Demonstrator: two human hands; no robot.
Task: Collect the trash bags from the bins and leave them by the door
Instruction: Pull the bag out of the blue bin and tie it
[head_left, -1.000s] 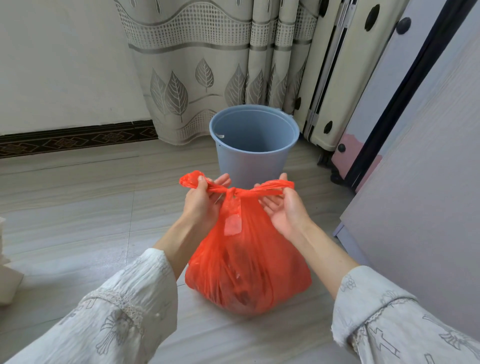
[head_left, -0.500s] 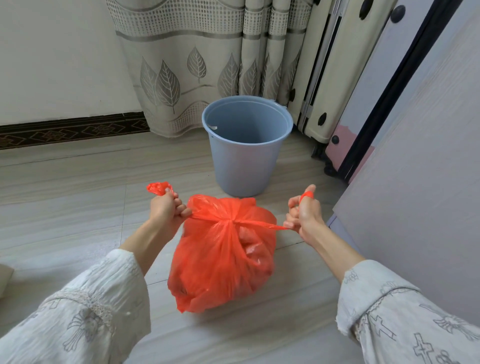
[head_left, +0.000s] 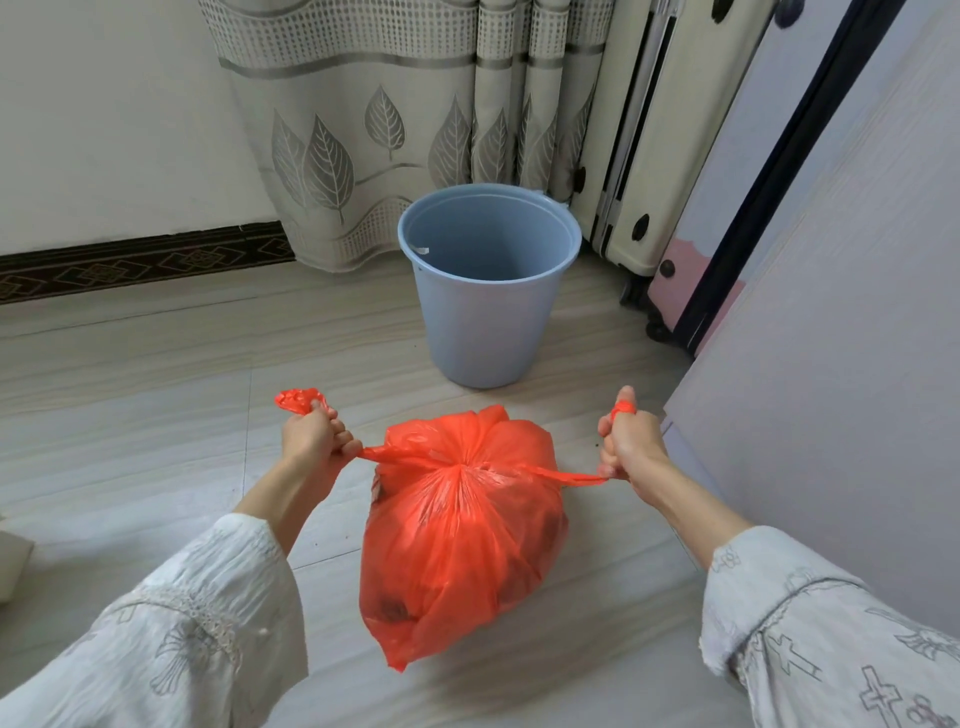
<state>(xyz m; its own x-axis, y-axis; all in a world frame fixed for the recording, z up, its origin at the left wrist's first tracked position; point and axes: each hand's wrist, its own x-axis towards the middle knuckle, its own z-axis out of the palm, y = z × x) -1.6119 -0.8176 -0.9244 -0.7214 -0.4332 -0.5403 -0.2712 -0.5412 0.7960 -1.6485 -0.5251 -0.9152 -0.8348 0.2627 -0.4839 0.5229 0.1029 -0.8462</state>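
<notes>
1. Just in front of the blue bin (head_left: 488, 291), on the side nearer the camera, an orange trash bag (head_left: 462, 540) sits on the pale tiled floor (head_left: 156, 415), full and bulging, its neck gathered into a knot at the top.
2. Left of the bag's knot, the left hand (head_left: 311, 441) is closed in a fist around one tail of the bag's mouth; the plastic runs taut from the knot into the fist, and a crumpled end sticks out above the knuckles.
3. Right of the knot, the right hand (head_left: 631, 447) is also closed tight on the opposite tail, which stretches in a thin strand from the knot to the fist. A loop of orange plastic is wound round one raised finger.
4. Both hands are held apart with the bag between them, the two tails drawn out roughly level on either side of the knot.
5. Behind the bag the bin stands upright with no liner in it; its inside looks bare apart from a small white scrap near the left rim.
6. Beyond the bin hangs a beige curtain (head_left: 395, 114) with a grey leaf pattern, reaching the floor.
7. To the bin's right, a cream suitcase (head_left: 660, 156) stands upright against the wall, and beside that a pink and dark one (head_left: 691, 291).
8. Loose white patterned sleeves (head_left: 208, 613) cover both forearms at the bottom of the view.
</notes>
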